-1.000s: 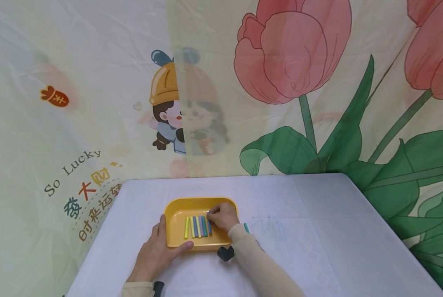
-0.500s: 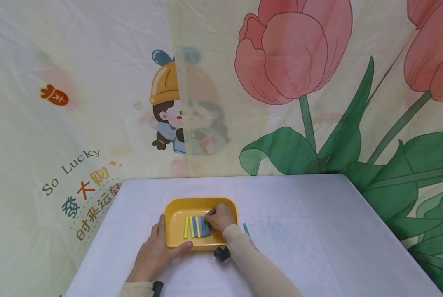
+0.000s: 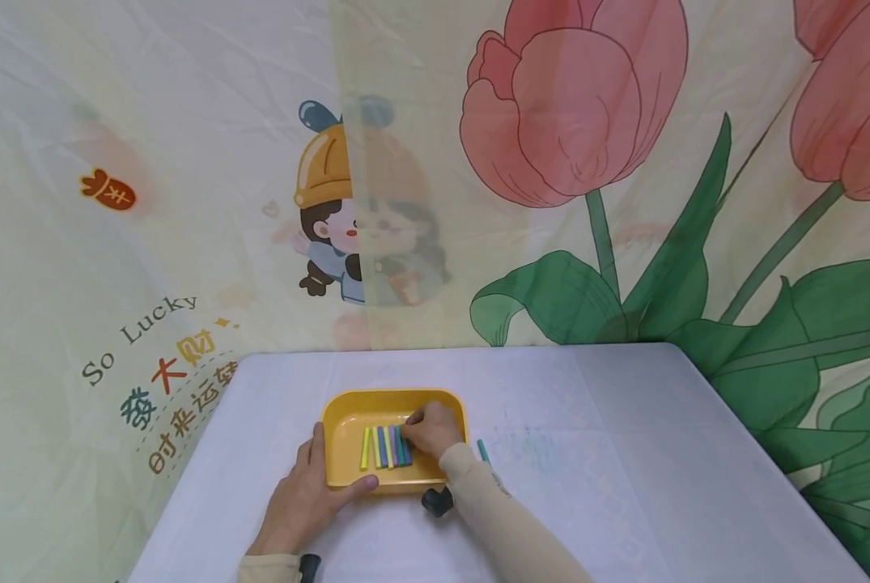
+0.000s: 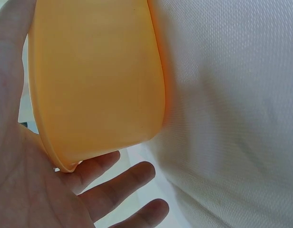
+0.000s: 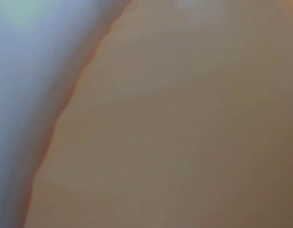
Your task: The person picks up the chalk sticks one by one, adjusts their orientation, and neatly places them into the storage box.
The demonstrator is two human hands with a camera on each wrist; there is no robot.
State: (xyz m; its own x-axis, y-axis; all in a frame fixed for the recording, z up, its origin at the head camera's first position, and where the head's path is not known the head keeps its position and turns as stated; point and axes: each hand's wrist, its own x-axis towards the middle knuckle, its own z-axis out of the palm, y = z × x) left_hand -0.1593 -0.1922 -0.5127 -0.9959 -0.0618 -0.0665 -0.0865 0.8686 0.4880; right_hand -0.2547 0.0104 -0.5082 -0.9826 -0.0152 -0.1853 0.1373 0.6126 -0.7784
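Note:
A yellow tray [image 3: 347,478] stands on the white-covered table. Inside it several coloured chalk sticks [image 3: 384,448] lie side by side, in yellow, blue, purple and teal. My left hand [image 3: 299,494] braces the tray's near left corner, thumb along the front rim and fingers along the left side. The left wrist view shows those fingers [image 4: 120,187] extended past the tray wall. Over the right end of the row, my right hand [image 3: 435,429] pinches the upper end of a blue chalk stick [image 3: 408,457], partly hidden by the fingers. The right wrist view is a blurred close surface.
A teal chalk stick [image 3: 482,450] lies on the table just right of the tray, beside the right forearm. Faint blue-green marks [image 3: 529,445] stain the tablecloth further right. A printed fabric backdrop [image 3: 405,324] hangs behind the table.
My right hand has shifted slightly left, and the blue chalk stick now lies closer against the teal one in the row. The left hand and tray have stayed in place.

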